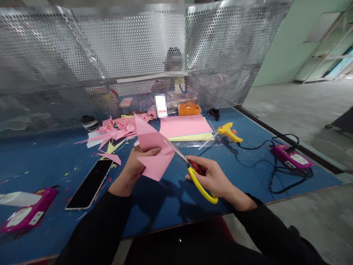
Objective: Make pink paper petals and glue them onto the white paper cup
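Note:
My left hand (pixel 136 163) grips a folded sheet of pink paper (pixel 154 145) above the table, its thumb pressed on the front. In my right hand (pixel 208 175) is a pair of scissors (pixel 197 180) with one yellow and one red handle. The blades point up and left, at the right edge of the pink paper. Whether they are cutting into it I cannot tell. Behind the held sheet lies a stack of pink and yellow paper (pixel 186 127). Pink paper scraps (pixel 118 127) are heaped to the left.
On the blue table (pixel 165 217) rest a smartphone (pixel 89 184), a yellow glue gun (pixel 228 131) with its cord, and two magenta power strips, one at right (pixel 292 156) and one at left (pixel 30 209). An orange packet (pixel 189 109) sits before the perforated metal screen (pixel 132 44).

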The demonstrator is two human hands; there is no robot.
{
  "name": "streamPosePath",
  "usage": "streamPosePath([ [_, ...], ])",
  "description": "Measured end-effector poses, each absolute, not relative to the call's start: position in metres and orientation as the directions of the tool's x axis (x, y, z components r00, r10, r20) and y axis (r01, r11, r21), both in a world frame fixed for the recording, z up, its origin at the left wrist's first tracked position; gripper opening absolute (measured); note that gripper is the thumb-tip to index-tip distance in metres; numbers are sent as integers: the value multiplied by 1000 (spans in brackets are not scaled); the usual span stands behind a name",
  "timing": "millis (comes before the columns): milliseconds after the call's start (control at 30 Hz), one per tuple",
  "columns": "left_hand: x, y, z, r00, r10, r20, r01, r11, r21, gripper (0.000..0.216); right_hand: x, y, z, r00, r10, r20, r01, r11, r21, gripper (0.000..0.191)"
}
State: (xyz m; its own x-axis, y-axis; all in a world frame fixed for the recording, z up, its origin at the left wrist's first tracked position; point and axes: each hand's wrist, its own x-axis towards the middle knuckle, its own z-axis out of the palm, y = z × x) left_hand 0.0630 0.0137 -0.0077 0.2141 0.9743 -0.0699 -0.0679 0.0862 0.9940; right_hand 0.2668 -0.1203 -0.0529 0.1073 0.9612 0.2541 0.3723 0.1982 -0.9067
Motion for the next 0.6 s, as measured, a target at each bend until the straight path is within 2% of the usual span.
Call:
streamPosePath([
  [300,70,12,-11,229,968,-106,-98,132,986,33,263,-120,-54,130,937,324,435,240,-868,47],
  [600,76,8,-1,225,970,-96,-109,122,987,34,262,-121,-52,118,939,323,430,244,-869,46],
])
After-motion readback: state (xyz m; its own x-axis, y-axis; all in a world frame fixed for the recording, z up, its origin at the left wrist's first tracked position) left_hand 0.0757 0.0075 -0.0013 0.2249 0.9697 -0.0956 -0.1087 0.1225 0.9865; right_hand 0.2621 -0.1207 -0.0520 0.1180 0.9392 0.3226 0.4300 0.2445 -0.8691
